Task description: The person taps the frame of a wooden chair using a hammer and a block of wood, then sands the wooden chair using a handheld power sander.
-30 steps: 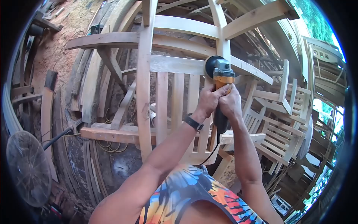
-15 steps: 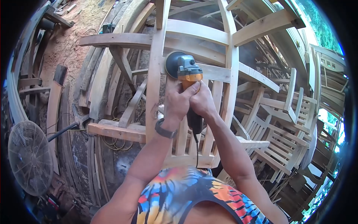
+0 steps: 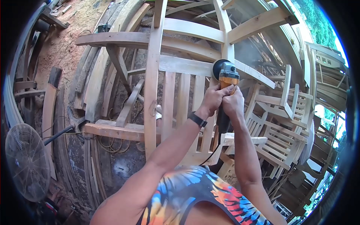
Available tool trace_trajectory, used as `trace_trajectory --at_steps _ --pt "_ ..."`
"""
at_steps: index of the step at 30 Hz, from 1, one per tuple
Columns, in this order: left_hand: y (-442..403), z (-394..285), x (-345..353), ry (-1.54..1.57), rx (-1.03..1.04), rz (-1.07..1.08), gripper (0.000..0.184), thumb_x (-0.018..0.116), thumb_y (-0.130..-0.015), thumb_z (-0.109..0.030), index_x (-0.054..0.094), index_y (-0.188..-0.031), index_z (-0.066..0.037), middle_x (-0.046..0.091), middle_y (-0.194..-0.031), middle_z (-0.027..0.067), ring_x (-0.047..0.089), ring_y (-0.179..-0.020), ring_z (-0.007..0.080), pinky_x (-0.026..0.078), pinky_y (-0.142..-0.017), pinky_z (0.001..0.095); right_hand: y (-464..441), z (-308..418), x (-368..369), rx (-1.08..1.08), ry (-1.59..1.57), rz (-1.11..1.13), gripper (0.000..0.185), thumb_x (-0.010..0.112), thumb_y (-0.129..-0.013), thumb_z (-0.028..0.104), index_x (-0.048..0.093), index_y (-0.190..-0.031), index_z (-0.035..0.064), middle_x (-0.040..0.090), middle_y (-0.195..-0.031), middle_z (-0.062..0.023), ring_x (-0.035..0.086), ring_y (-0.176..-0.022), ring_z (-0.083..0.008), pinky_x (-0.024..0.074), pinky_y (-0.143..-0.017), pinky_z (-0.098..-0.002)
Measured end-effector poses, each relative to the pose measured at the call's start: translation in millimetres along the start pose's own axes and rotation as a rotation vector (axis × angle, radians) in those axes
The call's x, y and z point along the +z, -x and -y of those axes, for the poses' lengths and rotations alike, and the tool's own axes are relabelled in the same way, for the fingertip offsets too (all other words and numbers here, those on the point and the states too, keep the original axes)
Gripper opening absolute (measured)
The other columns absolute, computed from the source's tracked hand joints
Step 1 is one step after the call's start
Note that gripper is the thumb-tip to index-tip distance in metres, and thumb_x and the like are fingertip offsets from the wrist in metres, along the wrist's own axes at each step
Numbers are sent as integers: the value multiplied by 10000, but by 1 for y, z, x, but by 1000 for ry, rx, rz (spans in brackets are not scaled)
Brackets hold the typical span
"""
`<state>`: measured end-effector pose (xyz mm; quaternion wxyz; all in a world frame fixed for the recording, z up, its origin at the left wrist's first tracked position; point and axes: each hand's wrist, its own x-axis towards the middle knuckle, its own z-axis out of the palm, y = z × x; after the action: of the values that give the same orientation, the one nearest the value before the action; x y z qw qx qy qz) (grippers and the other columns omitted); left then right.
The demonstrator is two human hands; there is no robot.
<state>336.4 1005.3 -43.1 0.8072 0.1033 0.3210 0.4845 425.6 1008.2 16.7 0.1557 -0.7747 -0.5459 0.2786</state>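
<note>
An angle grinder (image 3: 228, 77) with a round sanding disc is gripped in both my hands. Its disc lies against the right upright of a wooden chair-like frame (image 3: 188, 65), where that upright meets a cross rail. My left hand (image 3: 213, 98), with a watch on the wrist, wraps round the grinder's yellow body from the left. Close beside it, my right hand (image 3: 233, 102) is closed round the body and the top of the dark handle. A black cord hangs from the handle's lower end. Below the rail, several upright slats (image 3: 183, 93) run down the frame.
A large round fan (image 3: 27, 162) stands at the lower left. Long boards (image 3: 98, 80) lie along the left, beside sawdust-covered ground (image 3: 73, 33). More slatted wooden furniture (image 3: 275, 138) is stacked at the right. A coiled yellowish cable (image 3: 114, 144) rests on the floor left of the frame.
Both my hands have carried the grinder rightward, from the left end of the cross rail to the right upright. The view has shifted slightly.
</note>
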Motion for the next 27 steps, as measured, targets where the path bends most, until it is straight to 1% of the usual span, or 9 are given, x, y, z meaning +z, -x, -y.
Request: trace_trajectory --at_steps 2,5,6,8,12,21,23,24,27 --pt "8 -8 -8 -55 34 -42 316 742 -969 -238 739 -1152 19 749 -1047 67 673 -897 123 541 -831 286 -3 -4 17 -79 -115 39 293 603 -922 200 618 -1116 -20 738 -965 -261 744 -938 -400 568 -806 -455" --pt "30 -35 -32 -471 171 -308 356 766 -951 -275 740 -1144 23 762 -1007 73 688 -894 108 547 -808 285 3 11 44 -100 -313 217 291 602 -930 181 624 -1136 -24 733 -1018 -234 729 -962 -325 555 -833 -415" --pt "37 -43 -38 -475 169 -310 356 766 -951 -275 740 -1144 23 762 -1007 73 688 -894 108 547 -808 285 4 17 55 -117 -346 240 301 612 -925 181 623 -1139 -30 734 -1015 -226 728 -959 -316 556 -835 -413" --pt "47 -61 -48 -601 266 -491 423 790 -879 -362 763 -1090 3 780 -961 176 757 -889 240 564 -805 365 12 41 67 -120 -391 286 335 636 -911 190 620 -1150 -45 736 -1004 -219 729 -960 -306 560 -849 -408" --pt "53 -74 -73 -662 277 -530 456 781 -889 -387 757 -1116 8 782 -973 178 759 -893 246 566 -810 374 12 58 87 -125 -395 329 346 640 -908 198 611 -1144 -54 731 -993 -246 733 -973 -351 563 -854 -415" --pt "30 -40 -53 -252 219 -334 363 780 -932 -266 745 -1136 32 773 -1018 113 704 -904 143 550 -814 308 9 56 47 -59 -215 240 404 659 -897 207 581 -1195 -56 739 -1011 -261 740 -994 -389 573 -852 -435" --pt "20 -23 -42 -89 152 -228 320 767 -952 -222 740 -1139 36 763 -1040 90 691 -916 121 548 -812 291 3 31 41 3 -129 189 420 660 -895 206 574 -1216 -52 736 -1016 -276 734 -1014 -402 573 -856 -448" --pt "17 -16 -38 -92 103 -158 339 737 -981 -209 704 -1220 29 734 -1127 88 689 -989 134 541 -889 263 0 19 36 -28 -154 170 420 654 -898 204 568 -1216 -57 729 -1014 -291 728 -1024 -416 570 -865 -460" --pt "3 7 -19 12 60 -28 343 725 -990 -213 697 -1236 24 732 -1138 81 690 -982 128 542 -881 264 -1 3 12 24 -34 95 413 647 -900 196 563 -1212 -60 729 -1007 -289 735 -999 -417 574 -852 -459"
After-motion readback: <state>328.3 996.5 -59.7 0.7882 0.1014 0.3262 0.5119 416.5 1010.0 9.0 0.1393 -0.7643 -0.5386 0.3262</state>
